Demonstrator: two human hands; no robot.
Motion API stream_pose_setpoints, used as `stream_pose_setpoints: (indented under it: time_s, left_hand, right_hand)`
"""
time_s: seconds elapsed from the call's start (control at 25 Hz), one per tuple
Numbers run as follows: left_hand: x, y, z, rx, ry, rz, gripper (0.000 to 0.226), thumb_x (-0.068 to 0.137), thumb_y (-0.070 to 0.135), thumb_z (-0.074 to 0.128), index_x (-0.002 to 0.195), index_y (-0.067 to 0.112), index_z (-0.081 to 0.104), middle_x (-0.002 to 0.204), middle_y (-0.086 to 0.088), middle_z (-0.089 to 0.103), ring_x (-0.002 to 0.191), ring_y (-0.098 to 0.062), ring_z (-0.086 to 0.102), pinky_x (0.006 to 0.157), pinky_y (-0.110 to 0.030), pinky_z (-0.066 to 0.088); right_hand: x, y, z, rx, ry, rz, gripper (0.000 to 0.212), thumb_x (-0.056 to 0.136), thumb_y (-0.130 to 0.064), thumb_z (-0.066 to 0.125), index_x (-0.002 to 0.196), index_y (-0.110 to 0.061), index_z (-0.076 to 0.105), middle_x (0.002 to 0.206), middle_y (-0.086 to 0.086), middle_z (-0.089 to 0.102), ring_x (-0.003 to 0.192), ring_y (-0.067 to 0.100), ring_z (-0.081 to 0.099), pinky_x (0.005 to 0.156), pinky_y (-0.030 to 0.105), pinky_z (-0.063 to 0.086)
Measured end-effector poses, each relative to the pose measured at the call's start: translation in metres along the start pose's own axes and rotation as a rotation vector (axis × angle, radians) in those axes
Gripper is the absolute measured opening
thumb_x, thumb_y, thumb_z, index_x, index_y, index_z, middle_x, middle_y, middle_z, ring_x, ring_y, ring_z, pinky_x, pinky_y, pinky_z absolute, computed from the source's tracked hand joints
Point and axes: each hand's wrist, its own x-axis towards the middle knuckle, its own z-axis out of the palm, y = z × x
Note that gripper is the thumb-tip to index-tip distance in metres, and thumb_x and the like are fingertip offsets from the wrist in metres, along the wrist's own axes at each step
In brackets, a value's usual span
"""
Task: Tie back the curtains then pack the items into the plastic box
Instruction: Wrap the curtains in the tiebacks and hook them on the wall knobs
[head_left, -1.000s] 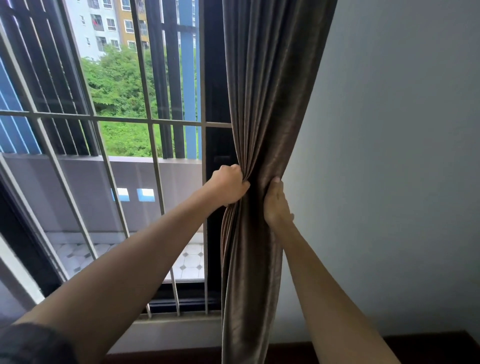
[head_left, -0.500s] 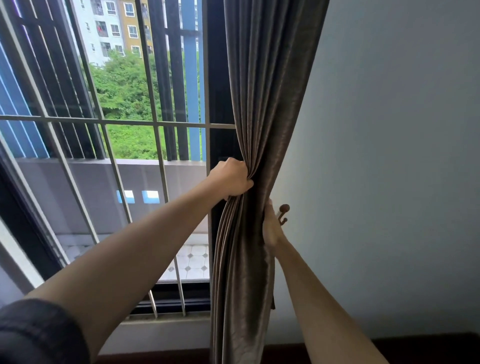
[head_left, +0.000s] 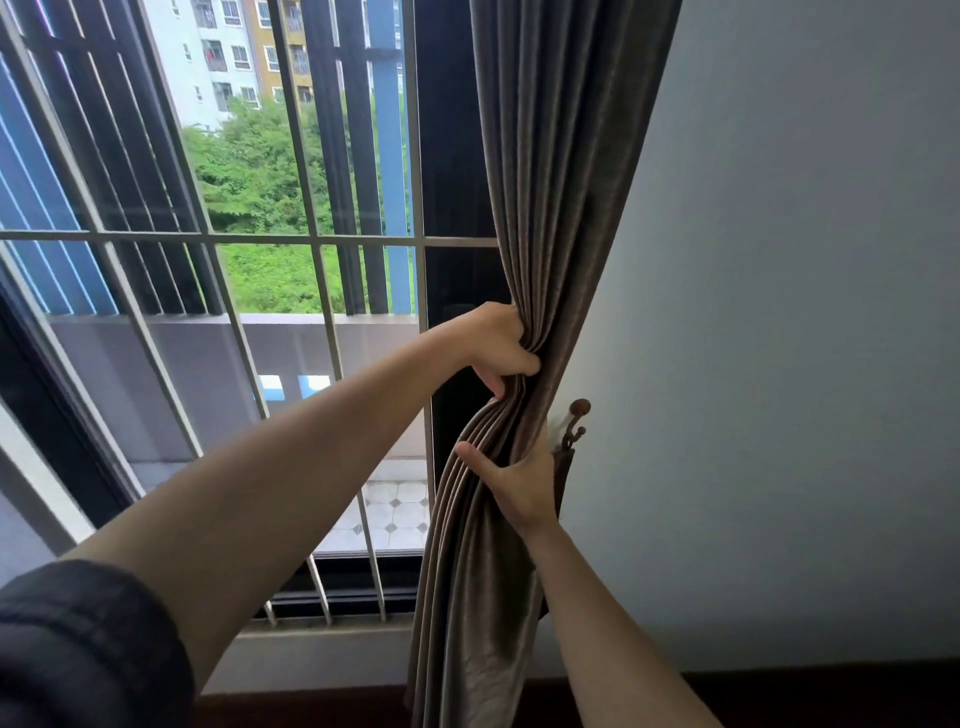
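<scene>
— Where do we have the curtain (head_left: 561, 182)?
— At the right edge of the window, against the wall (head_left: 779, 312). It is grey-brown cloth with a soft sheen, falling in long narrow pleats, and it is bunched into a tight waist about halfway down.
— And our left hand (head_left: 501, 345)?
— It is closed in a fist round that waist, fingers and thumb curled into the folds.
— Our right hand (head_left: 519, 483)?
— It is just below the left, on the fanned-out pleats. The thumb stretches across the near side of the cloth. The fingers go round behind it, so we cannot see how far they curl.
— Anything beside it?
— A small brown hook (head_left: 575, 421) with rounded knobs is on the wall just right of the cloth, close above our right hand.
— And to the left?
— A pale grille (head_left: 311, 239) of slim bars crosses the glass, and a dark rolled sleeve (head_left: 78, 649) sits on our near left arm.
</scene>
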Motion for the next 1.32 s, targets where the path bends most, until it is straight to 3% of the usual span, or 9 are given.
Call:
stream_pose_setpoints:
  time_s: [0.16, 0.28, 0.44, 0.56, 0.68, 0.8, 1.0, 1.16, 1.32]
  left_hand:
    - [0.002, 0.012, 0.005, 0.022, -0.044, 0.054, 0.018, 0.083, 0.02, 0.056, 0.089, 0.003, 0.058, 0.084, -0.007, 0.067, 0.063, -0.018, 0.072, 0.07, -0.029, 0.06]
    - [0.0, 0.022, 0.005, 0.063, -0.032, 0.091, 0.018, 0.085, 0.019, 0.055, 0.07, 0.014, 0.046, 0.067, 0.001, 0.06, 0.057, -0.012, 0.069, 0.066, -0.024, 0.057]
    - [0.003, 0.014, 0.01, -0.022, -0.035, 0.13, 0.014, 0.083, 0.02, 0.058, 0.083, 0.006, 0.056, 0.077, -0.007, 0.07, 0.07, -0.019, 0.073, 0.073, -0.029, 0.06]
    - [0.002, -0.005, 0.011, -0.262, -0.102, 0.134, 0.034, 0.079, 0.021, 0.07, 0.108, 0.007, 0.061, 0.102, -0.008, 0.07, 0.085, -0.017, 0.072, 0.078, -0.032, 0.06]
    - [-0.002, -0.033, 0.017, -0.655, -0.378, 0.174, 0.039, 0.08, 0.034, 0.067, 0.114, 0.018, 0.058, 0.112, -0.001, 0.067, 0.101, -0.015, 0.066, 0.094, -0.031, 0.052]
    - [0.02, -0.055, 0.057, -1.007, -0.267, 0.032, 0.038, 0.085, 0.046, 0.055, 0.105, 0.015, 0.061, 0.098, -0.009, 0.067, 0.091, -0.022, 0.066, 0.099, -0.042, 0.049]
    - [0.078, -0.064, 0.154, -0.388, 0.017, -0.185, 0.021, 0.088, 0.022, 0.057, 0.098, 0.006, 0.069, 0.097, -0.01, 0.068, 0.085, -0.021, 0.064, 0.079, -0.03, 0.054]
    - [0.106, -0.053, 0.199, -0.179, -0.035, -0.211, 0.03, 0.091, 0.025, 0.052, 0.108, 0.002, 0.061, 0.108, -0.013, 0.064, 0.1, -0.03, 0.061, 0.08, -0.029, 0.048]
    - [0.121, -0.048, 0.23, -0.179, 0.123, -0.299, 0.036, 0.092, 0.028, 0.053, 0.118, 0.003, 0.055, 0.117, -0.015, 0.063, 0.108, -0.031, 0.06, 0.084, -0.033, 0.047]
  right_hand:
    - [0.002, -0.009, 0.008, 0.027, 0.209, 0.022, 0.086, 0.055, -0.043, 0.086, 0.13, -0.028, 0.045, 0.106, -0.037, 0.048, 0.107, -0.008, 0.048, 0.09, 0.007, 0.034]
    - [0.004, -0.019, 0.015, 0.042, 0.323, 0.103, 0.084, 0.061, -0.039, 0.085, 0.133, -0.023, 0.045, 0.109, -0.027, 0.046, 0.108, -0.004, 0.042, 0.093, 0.013, 0.032]
    - [0.004, -0.016, 0.015, -0.016, 0.392, 0.15, 0.054, 0.073, -0.022, 0.075, 0.122, -0.022, 0.053, 0.09, -0.026, 0.054, 0.092, 0.002, 0.054, 0.086, 0.019, 0.041]
    - [0.002, -0.007, -0.009, -0.16, 0.37, 0.126, 0.051, 0.074, -0.019, 0.071, 0.122, -0.024, 0.053, 0.086, -0.021, 0.053, 0.081, 0.0, 0.052, 0.085, 0.022, 0.045]
    - [0.005, -0.002, -0.038, -0.213, 0.384, 0.114, 0.055, 0.074, -0.019, 0.071, 0.125, -0.022, 0.052, 0.092, -0.014, 0.057, 0.085, 0.005, 0.055, 0.088, 0.025, 0.047]
    - [0.01, 0.001, -0.06, -0.214, 0.402, 0.116, 0.059, 0.07, -0.02, 0.074, 0.125, -0.017, 0.054, 0.093, -0.01, 0.06, 0.087, 0.009, 0.058, 0.089, 0.029, 0.051]
    - [0.026, 0.012, -0.096, -0.196, 0.379, 0.103, 0.052, 0.065, -0.022, 0.074, 0.115, -0.014, 0.06, 0.094, -0.005, 0.068, 0.089, 0.013, 0.065, 0.088, 0.036, 0.055]
    - [0.039, 0.022, -0.128, -0.161, 0.364, 0.105, 0.045, 0.064, -0.018, 0.073, 0.108, -0.015, 0.064, 0.091, -0.003, 0.07, 0.086, 0.012, 0.067, 0.083, 0.039, 0.057]
    - [0.051, 0.027, -0.157, -0.156, 0.381, 0.134, 0.047, 0.063, -0.02, 0.074, 0.107, -0.015, 0.062, 0.091, -0.001, 0.069, 0.086, 0.016, 0.068, 0.082, 0.043, 0.057]
